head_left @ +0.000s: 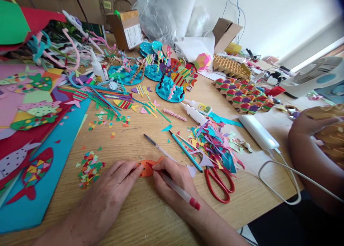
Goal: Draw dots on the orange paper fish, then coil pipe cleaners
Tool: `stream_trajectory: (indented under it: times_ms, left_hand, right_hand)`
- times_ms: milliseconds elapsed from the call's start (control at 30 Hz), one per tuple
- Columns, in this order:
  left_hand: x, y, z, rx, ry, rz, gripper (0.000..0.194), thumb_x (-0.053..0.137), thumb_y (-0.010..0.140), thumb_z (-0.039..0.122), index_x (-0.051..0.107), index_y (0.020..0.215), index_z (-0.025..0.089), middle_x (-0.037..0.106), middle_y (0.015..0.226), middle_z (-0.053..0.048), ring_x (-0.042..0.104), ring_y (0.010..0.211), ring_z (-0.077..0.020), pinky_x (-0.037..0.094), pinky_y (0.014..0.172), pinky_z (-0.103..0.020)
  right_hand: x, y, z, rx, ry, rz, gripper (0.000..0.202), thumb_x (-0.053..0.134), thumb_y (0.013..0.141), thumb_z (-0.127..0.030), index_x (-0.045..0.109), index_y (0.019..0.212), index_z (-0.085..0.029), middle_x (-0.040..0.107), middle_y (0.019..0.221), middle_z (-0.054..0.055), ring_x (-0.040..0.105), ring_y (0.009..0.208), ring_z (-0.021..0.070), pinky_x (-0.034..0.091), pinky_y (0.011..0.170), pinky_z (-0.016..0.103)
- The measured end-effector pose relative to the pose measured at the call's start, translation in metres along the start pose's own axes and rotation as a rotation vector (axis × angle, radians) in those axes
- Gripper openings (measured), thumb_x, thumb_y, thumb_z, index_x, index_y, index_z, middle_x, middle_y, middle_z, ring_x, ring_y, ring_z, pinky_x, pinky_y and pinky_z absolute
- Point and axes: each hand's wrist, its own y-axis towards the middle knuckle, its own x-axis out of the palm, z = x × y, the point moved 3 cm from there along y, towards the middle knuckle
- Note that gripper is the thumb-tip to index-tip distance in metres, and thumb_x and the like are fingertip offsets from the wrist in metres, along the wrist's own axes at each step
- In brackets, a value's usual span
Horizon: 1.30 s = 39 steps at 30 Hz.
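An orange paper fish (146,168) lies on the table between my hands, with dark marks on it. At its left end, my left hand (118,178) has thumb and fingertips closed on the edge. My right hand (174,178) grips a clear pen with a red end cap (180,190), its tip down on the fish's right part. Small coloured paper triangles (90,169) are heaped left of my left hand. Beyond my right hand lie a black-tipped pen (158,145), a blue pen (186,152) and red-handled scissors (219,185), partly under paper scraps.
Paper scraps (215,142) pile beside a white power bank (258,133) with a cable. Glue bottles (195,113), decorated fish and blue discs (169,92) stand farther back. Coloured sheets (53,188) cover the left side. Another person's arm (306,145) rests at right near a fan (317,74).
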Motion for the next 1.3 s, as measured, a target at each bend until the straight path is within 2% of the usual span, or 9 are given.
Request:
stream_trajectory:
  times_ms: [267, 467, 733, 933, 1067, 1300]
  left_hand:
    - [0.0010, -0.0004, -0.0004, -0.020, -0.019, 0.002, 0.047, 0.027, 0.083, 0.000, 0.054, 0.116, 0.020, 0.063, 0.103, -0.003, 0.058, 0.094, -0.0170, 0.053, 0.078, -0.030]
    - [-0.0009, 0.0014, 0.0004, 0.006, -0.019, 0.021, 0.045, 0.028, 0.083, 0.000, 0.056, 0.113, 0.017, 0.063, 0.101, -0.005, 0.058, 0.091, -0.0164, 0.053, 0.078, -0.028]
    - [-0.0021, 0.0017, 0.0002, -0.010, -0.017, -0.010, 0.047, 0.027, 0.083, 0.000, 0.055, 0.115, 0.020, 0.064, 0.102, -0.003, 0.059, 0.092, -0.0165, 0.054, 0.078, -0.029]
    - [-0.0013, 0.0011, 0.0006, -0.002, -0.005, 0.011, 0.045, 0.026, 0.085, 0.000, 0.056, 0.114, 0.017, 0.063, 0.101, -0.004, 0.058, 0.092, -0.0165, 0.053, 0.078, -0.028]
    - [0.0002, 0.0001, 0.0000, -0.014, -0.002, 0.002, 0.046, 0.026, 0.085, 0.001, 0.056, 0.114, 0.020, 0.063, 0.102, -0.002, 0.058, 0.093, -0.0162, 0.053, 0.079, -0.028]
    - [-0.0048, 0.0046, 0.0012, 0.013, 0.002, 0.020, 0.044, 0.026, 0.085, 0.000, 0.057, 0.111, 0.017, 0.065, 0.099, -0.004, 0.060, 0.089, -0.0163, 0.054, 0.076, -0.028]
  right_hand:
    - [0.0002, 0.0002, -0.0007, -0.001, 0.011, -0.003, 0.008, 0.049, 0.076, -0.013, 0.053, 0.071, -0.018, 0.055, 0.057, -0.002, 0.050, 0.048, 0.0086, 0.036, 0.049, 0.018]
    - [0.0004, 0.0006, -0.0002, 0.004, 0.003, -0.031, 0.008, 0.049, 0.077, -0.013, 0.053, 0.072, -0.018, 0.055, 0.057, -0.002, 0.050, 0.049, 0.0088, 0.036, 0.049, 0.019]
    - [0.0004, 0.0009, -0.0001, 0.003, 0.000, -0.026, 0.008, 0.049, 0.077, -0.015, 0.053, 0.073, -0.019, 0.057, 0.059, -0.002, 0.052, 0.051, 0.0095, 0.038, 0.051, 0.019]
    - [-0.0008, -0.0004, -0.0009, 0.012, -0.010, -0.016, 0.009, 0.048, 0.078, -0.015, 0.053, 0.073, -0.019, 0.058, 0.059, -0.002, 0.052, 0.050, 0.0096, 0.039, 0.050, 0.019]
    - [-0.0004, 0.0003, -0.0009, -0.001, -0.011, -0.025, 0.008, 0.048, 0.078, -0.015, 0.053, 0.073, -0.019, 0.057, 0.058, -0.002, 0.052, 0.050, 0.0098, 0.039, 0.050, 0.019]
    - [0.0007, -0.0003, -0.0001, 0.005, -0.003, -0.018, 0.007, 0.049, 0.078, -0.015, 0.053, 0.074, -0.019, 0.059, 0.061, -0.001, 0.053, 0.051, 0.0098, 0.040, 0.051, 0.019]
